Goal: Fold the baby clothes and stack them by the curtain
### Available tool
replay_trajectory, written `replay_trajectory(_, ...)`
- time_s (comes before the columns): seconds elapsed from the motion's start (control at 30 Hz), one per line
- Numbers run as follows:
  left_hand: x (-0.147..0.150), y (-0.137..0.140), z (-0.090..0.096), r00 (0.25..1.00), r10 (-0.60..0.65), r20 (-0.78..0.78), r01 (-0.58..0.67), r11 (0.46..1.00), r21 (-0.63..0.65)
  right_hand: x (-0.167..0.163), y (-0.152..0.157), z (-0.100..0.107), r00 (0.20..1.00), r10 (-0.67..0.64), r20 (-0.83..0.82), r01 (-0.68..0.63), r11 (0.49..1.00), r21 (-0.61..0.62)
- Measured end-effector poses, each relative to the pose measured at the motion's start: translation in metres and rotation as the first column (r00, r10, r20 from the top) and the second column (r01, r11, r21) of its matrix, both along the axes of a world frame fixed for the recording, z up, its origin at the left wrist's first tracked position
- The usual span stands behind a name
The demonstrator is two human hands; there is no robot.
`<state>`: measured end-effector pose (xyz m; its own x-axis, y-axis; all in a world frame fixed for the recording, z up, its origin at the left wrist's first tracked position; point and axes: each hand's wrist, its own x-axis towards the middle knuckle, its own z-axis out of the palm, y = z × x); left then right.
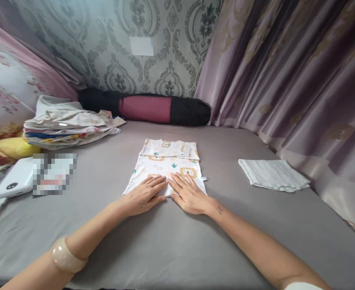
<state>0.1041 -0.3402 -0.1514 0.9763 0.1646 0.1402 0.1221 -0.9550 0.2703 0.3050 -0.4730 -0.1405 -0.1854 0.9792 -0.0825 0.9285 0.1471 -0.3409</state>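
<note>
A small white garment [165, 163] printed with lions and green leaves lies flat on the grey sheet in front of me. Its far part is folded over toward me, and a small tag sticks out at its right side. My left hand [145, 193] rests flat on the garment's near left part, fingers stretched out. On the near right part lies my right hand [189, 193], palm down with its fingers spread. The two hands are close together at the near edge, which they partly cover.
A folded whitish cloth [274, 175] lies to the right. At the left are a stack of folded clothes [71, 125], a white power bank [17, 179] with cables, and a blurred-out item [55, 175]. A black and dark-red roll [147, 108] lies along the wall, beside purple curtains [286, 80].
</note>
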Motion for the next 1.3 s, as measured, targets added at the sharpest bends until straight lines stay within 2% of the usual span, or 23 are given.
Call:
replay_trajectory(0.23,0.008,-0.001,0.01,0.996,-0.047,0.074,0.048,0.999,-0.023,0.001,0.002,-0.001,1.0,-0.004,0.016,0.004,1.0,0.005)
replay_trajectory(0.5,0.009,-0.012,0.006,0.997,-0.069,0.042,0.063,0.989,0.134,-0.002,0.001,-0.003,1.0,-0.012,-0.013,0.012,0.999,0.031)
replay_trajectory(0.6,0.011,-0.013,0.004,0.999,-0.004,0.051,-0.003,0.99,0.144,-0.007,-0.001,-0.005,0.999,-0.032,-0.034,0.035,0.995,0.09)
replay_trajectory(0.73,0.017,-0.013,0.002,0.987,0.144,0.073,-0.15,0.984,0.091,-0.008,-0.001,-0.012,0.994,-0.103,-0.045,0.111,0.962,0.249)
replay_trajectory(0.83,0.017,-0.012,0.0,0.987,0.128,0.092,-0.137,0.986,0.099,-0.001,-0.001,-0.015,0.991,-0.131,-0.019,0.13,0.937,0.325)
replay_trajectory(0.93,0.009,-0.007,-0.001,0.991,0.092,0.099,-0.104,0.986,0.127,0.012,-0.005,-0.014,0.99,-0.135,0.033,0.116,0.935,0.336)
replay_trajectory(1.13,-0.026,0.015,-0.008,0.983,0.144,0.111,-0.155,0.983,0.099,0.039,-0.022,-0.015,0.982,-0.174,0.077,0.143,0.942,0.304)
replay_trajectory(1.3,-0.048,0.027,-0.012,0.984,0.17,0.062,-0.175,0.981,0.089,0.052,-0.033,-0.013,0.989,-0.129,0.07,0.105,0.956,0.274)
